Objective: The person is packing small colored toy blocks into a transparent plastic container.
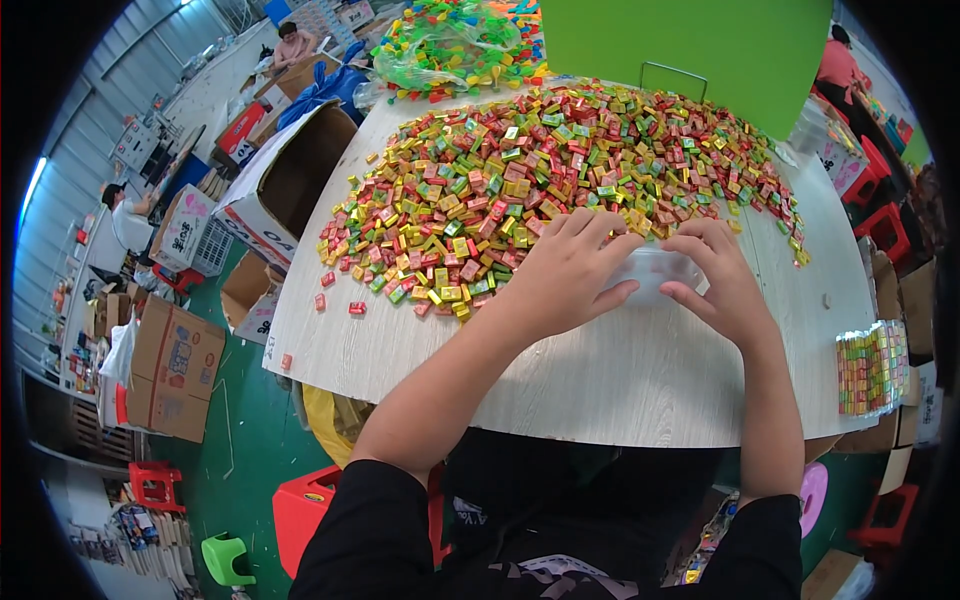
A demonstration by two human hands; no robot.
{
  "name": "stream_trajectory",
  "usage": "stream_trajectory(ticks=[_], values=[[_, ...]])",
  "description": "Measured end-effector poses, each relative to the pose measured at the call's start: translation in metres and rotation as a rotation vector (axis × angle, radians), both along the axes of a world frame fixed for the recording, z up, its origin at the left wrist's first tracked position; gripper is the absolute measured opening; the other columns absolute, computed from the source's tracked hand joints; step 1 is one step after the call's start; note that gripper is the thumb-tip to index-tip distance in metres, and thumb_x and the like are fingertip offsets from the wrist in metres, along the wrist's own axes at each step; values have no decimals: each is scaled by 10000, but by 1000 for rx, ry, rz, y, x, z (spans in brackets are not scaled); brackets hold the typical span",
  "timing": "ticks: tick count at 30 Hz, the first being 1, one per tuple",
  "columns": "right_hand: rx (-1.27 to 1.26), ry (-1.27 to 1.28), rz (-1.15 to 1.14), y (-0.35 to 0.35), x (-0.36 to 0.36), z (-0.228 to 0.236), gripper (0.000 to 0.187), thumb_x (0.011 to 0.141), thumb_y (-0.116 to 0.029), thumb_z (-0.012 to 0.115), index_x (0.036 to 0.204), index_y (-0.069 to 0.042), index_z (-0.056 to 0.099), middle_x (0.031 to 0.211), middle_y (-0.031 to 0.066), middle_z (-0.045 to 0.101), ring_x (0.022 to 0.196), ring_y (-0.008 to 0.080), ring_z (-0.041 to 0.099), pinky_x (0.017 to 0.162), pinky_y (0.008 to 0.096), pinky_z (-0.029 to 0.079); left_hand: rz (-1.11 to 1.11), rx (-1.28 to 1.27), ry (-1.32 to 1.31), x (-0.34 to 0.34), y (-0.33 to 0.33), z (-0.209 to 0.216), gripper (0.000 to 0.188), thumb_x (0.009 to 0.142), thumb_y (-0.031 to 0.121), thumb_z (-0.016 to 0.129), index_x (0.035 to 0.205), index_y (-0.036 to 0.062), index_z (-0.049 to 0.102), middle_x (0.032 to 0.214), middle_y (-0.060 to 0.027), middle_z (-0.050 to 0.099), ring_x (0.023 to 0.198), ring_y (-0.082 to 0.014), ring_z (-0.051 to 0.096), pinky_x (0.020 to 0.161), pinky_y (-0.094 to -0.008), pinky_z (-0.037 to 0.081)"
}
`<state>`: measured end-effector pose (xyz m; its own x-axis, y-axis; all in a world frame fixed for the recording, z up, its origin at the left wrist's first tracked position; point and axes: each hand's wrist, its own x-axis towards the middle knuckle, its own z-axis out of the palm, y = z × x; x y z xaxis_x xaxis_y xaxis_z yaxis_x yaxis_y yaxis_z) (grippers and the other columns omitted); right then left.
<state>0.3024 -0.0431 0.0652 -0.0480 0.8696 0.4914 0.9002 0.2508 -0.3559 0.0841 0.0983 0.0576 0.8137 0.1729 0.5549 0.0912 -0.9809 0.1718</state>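
Note:
A small clear plastic container (650,272) sits at the near edge of a wide heap of small wrapped candies (540,165) in red, yellow, green and pink. My left hand (572,268) is at its left side, the thumb and index finger curved about the rim. The other left fingers reach over the candies. On the opposite side, my right hand (722,282) grips the container with bent fingers and thumb. What is inside the container cannot be made out.
The pale table (620,385) bears a bag of colourful plastic pieces (450,45) and a green board (690,50) at the back. A pack of stacked candies (872,368) stands at right. Cartons (180,365) and a red stool (305,515) flank the table. People work farther off.

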Motion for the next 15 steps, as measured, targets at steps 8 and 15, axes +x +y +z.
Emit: stream_trajectory(ticks=[8, 15], values=[[6, -25, -8, -1, -1, 2, 436, 838, -285, 821, 1187, -74, 668, 1214, 111, 618, 1190, 337, 558, 1028, 450, 461, -38, -48, 11, 1, -1, 4, 463, 895, 296, 745, 1277, 64, 626, 1231, -100, 645, 1151, -311, 585, 1015, -445, 456], [15, -35, -5, -1, -1, 1, 438, 835, -275, 823, 1190, -73, 666, 1223, 115, 624, 1195, 342, 559, 1037, 450, 456, -35, -22, 0, 0, 0, 2, 474, 889, 304, 752, 1283, 71, 631, 1220, -92, 635, 1149, -305, 578, 1012, -445, 454]])
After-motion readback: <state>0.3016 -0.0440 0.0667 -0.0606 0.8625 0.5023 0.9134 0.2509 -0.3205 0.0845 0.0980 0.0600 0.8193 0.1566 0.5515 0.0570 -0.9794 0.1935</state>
